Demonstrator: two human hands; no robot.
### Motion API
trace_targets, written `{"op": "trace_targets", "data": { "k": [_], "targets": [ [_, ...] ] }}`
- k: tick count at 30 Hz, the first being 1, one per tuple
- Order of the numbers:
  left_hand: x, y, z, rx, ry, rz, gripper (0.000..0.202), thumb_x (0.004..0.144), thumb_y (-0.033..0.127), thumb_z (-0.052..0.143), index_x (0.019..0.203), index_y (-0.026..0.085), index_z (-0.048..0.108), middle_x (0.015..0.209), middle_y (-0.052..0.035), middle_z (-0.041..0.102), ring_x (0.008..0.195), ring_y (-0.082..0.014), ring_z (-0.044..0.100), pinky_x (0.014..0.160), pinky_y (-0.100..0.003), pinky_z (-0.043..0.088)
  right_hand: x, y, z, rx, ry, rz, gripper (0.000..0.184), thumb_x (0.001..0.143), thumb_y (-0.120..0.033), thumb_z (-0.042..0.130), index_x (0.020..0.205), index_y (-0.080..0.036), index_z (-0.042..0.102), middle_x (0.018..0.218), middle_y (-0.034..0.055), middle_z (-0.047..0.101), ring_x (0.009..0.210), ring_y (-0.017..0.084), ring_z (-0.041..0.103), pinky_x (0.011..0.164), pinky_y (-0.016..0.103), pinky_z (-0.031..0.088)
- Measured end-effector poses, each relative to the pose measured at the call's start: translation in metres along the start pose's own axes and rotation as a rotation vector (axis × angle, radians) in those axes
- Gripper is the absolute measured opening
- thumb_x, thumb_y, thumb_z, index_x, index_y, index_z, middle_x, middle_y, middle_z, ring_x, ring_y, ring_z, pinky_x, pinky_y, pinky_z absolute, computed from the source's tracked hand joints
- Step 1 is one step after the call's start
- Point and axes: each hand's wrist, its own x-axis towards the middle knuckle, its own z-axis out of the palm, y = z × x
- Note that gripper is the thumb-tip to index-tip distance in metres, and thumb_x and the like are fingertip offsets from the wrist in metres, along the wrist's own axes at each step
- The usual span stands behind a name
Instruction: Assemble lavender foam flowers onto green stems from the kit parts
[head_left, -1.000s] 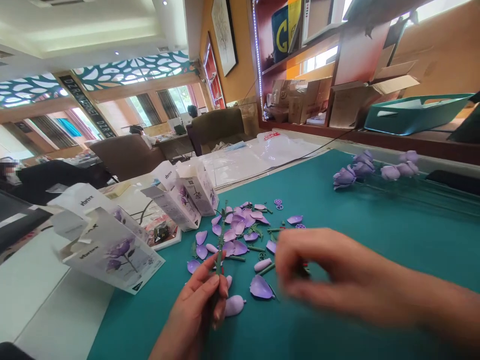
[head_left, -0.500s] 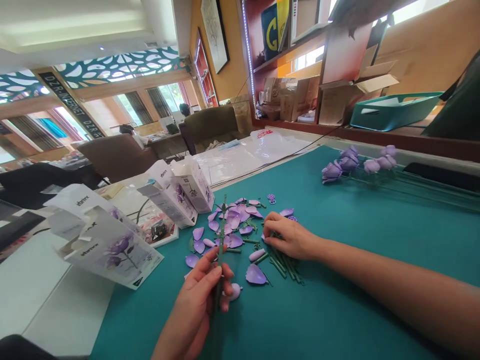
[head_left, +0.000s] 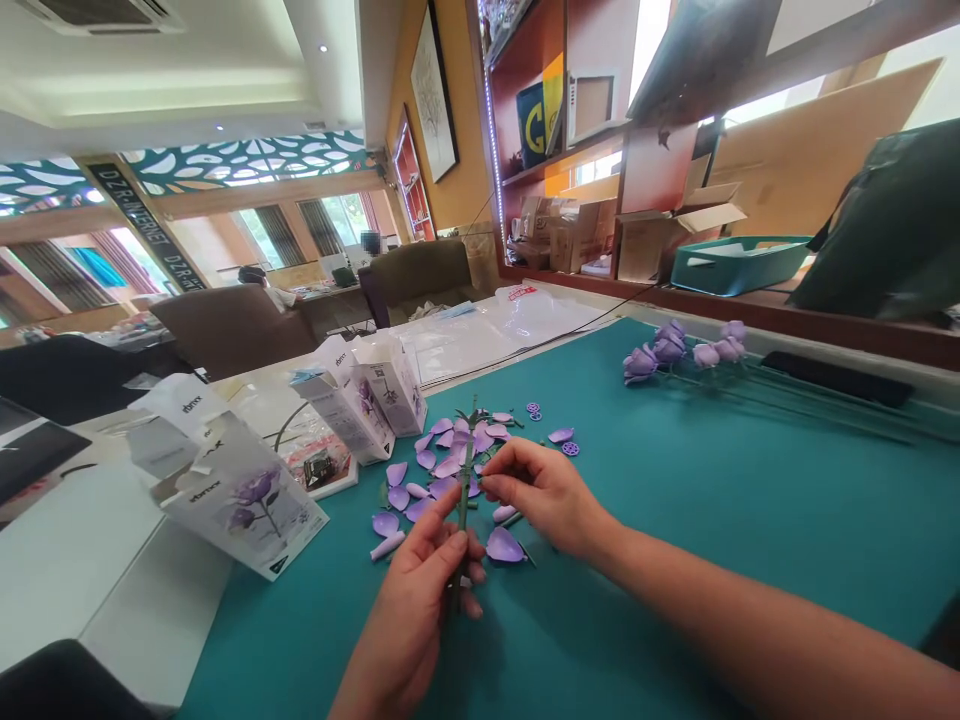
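Note:
My left hand point(head_left: 420, 600) is closed round a thin green stem point(head_left: 466, 470) and holds it upright over the teal mat point(head_left: 675, 500). My right hand point(head_left: 540, 490) pinches something small against the stem's upper part; I cannot make out what it is. Loose purple petals point(head_left: 450, 465) lie scattered on the mat behind and beside both hands, with one large petal point(head_left: 501, 546) just under my right wrist. Small purple round pieces point(head_left: 534, 409) lie farther back.
Finished purple flowers point(head_left: 675, 350) on long stems lie at the mat's far right. Opened white boxes point(head_left: 225, 490) with flower pictures stand at the left, two more boxes point(head_left: 367, 395) behind. A teal tray point(head_left: 739, 262) and cardboard boxes sit on the shelf. A person sits far back left.
My right hand left the pile of green stems on the mat and came up to the stem in my left hand. The view tilted a little.

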Motion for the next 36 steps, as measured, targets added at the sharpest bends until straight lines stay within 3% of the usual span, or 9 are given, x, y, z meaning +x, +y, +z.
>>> {"op": "trace_targets", "data": {
  "k": [8,20,31,36],
  "targets": [
    [-0.002,-0.004,0.005,-0.023,-0.021,-0.011,0.06,0.074,0.031,0.066,0.131,0.023,0.049,0.072,0.0008,0.057,0.063,-0.0128,0.051,0.046,-0.022,0.042,-0.004,0.009,0.002,-0.261,0.068,-0.157,0.004,0.079,-0.021,0.059,0.075,-0.019,0.059,0.068,-0.0022,0.062,0.064,0.012,0.055,0.061,0.024,0.043],
    [-0.006,-0.004,0.012,0.004,0.021,0.014,0.06,0.074,0.029,0.064,0.132,0.021,0.049,0.075,-0.0008,0.059,0.061,-0.0132,0.053,0.045,-0.023,0.042,-0.006,0.012,-0.002,-0.428,0.06,-0.308,0.006,0.084,-0.021,0.055,0.079,-0.02,0.057,0.07,-0.0012,0.063,0.061,0.012,0.055,0.059,0.024,0.042],
    [-0.009,-0.006,0.018,0.119,0.116,0.119,0.059,0.076,0.035,0.062,0.133,0.025,0.05,0.073,0.0018,0.057,0.046,-0.0073,0.043,0.039,-0.02,0.032,-0.009,0.013,0.003,-0.487,0.065,-0.321,0.01,0.086,-0.024,0.051,0.078,-0.019,0.054,0.068,-0.0002,0.062,0.059,0.011,0.054,0.056,0.023,0.041],
    [-0.01,-0.007,0.016,0.178,0.147,0.159,0.056,0.078,0.037,0.06,0.133,0.025,0.051,0.072,0.0018,0.056,0.048,-0.0068,0.042,0.043,-0.02,0.031,-0.01,0.008,0.003,-0.499,0.065,-0.311,0.01,0.085,-0.024,0.052,0.076,-0.02,0.054,0.066,-0.0012,0.062,0.056,0.011,0.054,0.054,0.023,0.04]
  ]
}}
